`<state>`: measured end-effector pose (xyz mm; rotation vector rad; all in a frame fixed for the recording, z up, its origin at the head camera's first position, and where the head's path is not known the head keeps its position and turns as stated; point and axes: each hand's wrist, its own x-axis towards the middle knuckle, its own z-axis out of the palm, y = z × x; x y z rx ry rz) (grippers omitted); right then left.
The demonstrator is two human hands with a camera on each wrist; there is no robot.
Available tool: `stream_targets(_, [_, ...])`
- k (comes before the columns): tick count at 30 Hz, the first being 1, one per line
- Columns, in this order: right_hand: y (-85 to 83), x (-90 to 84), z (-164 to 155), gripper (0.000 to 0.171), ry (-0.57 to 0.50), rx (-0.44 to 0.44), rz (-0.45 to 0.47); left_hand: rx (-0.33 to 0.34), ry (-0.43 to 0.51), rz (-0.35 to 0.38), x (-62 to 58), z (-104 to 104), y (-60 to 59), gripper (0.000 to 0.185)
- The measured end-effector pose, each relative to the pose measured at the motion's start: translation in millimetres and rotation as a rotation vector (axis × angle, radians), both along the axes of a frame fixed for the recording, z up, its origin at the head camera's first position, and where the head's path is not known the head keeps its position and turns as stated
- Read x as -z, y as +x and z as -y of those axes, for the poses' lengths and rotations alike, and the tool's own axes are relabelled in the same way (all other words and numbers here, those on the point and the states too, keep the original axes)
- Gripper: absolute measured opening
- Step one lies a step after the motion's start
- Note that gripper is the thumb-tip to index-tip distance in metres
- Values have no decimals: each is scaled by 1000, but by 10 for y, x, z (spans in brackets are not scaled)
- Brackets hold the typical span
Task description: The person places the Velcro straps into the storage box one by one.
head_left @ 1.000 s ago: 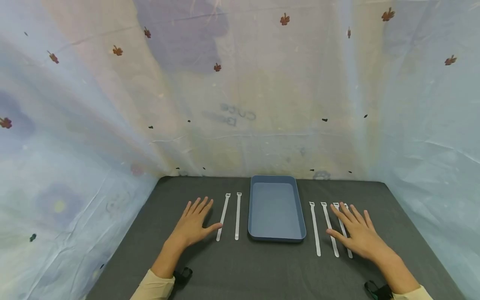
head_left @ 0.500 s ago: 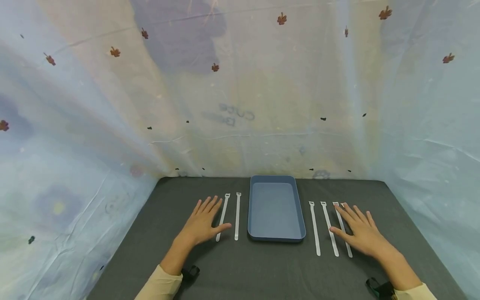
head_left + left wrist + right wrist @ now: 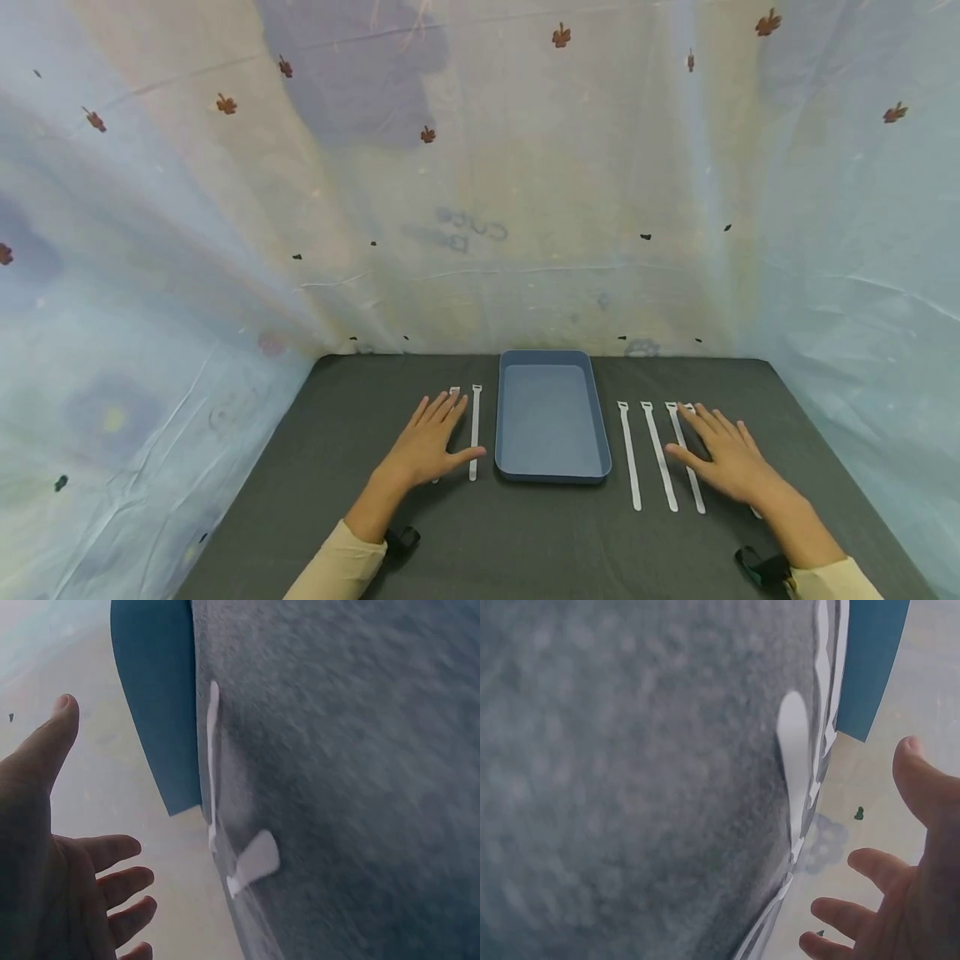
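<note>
My left hand (image 3: 427,442), fingers spread and holding nothing, is over the left part of the table. It hides most of one white strap with a slotted head (image 3: 454,390); a second white strap (image 3: 476,442) lies near its thumb. In the left wrist view, the fingers (image 3: 124,889) stand apart from the straps. My right hand (image 3: 727,467), also spread and holding nothing, overlaps the rightmost of several similar straps, the nearest to the tray being one strap (image 3: 630,458). The right wrist view shows a strap's rounded end (image 3: 795,742) away from the fingers.
A shallow blue-grey rectangular tray (image 3: 553,417) stands between the two groups of straps. The table has a dark grey cloth (image 3: 540,533). A pale patterned curtain (image 3: 525,208) hangs behind and along both sides.
My left hand has moved right, now covering most of the outer left strap with its thumb reaching the inner one. My right hand has shifted slightly right. The straps and tray stay put.
</note>
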<state>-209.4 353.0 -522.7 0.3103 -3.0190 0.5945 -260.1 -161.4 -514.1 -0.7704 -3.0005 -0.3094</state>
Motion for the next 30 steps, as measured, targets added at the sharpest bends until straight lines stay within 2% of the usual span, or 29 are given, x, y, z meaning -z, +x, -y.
stream_targets(6, [-43,28,-59,88,-4,-7,-37,34,11,1,-34,-113,-3,104])
stream_targets(14, [-124,108,-149,81,6,-34,-161,77,-9,-5,-8,-268,-19,104])
stream_targets(21, [-153,15,-170,82,-25,-10,-73,105,-11,16,5,-380,-13,106])
stream_targets(30, [-212,39,-229,78,-21,44,-41,129,-35,36,40,-477,9,109])
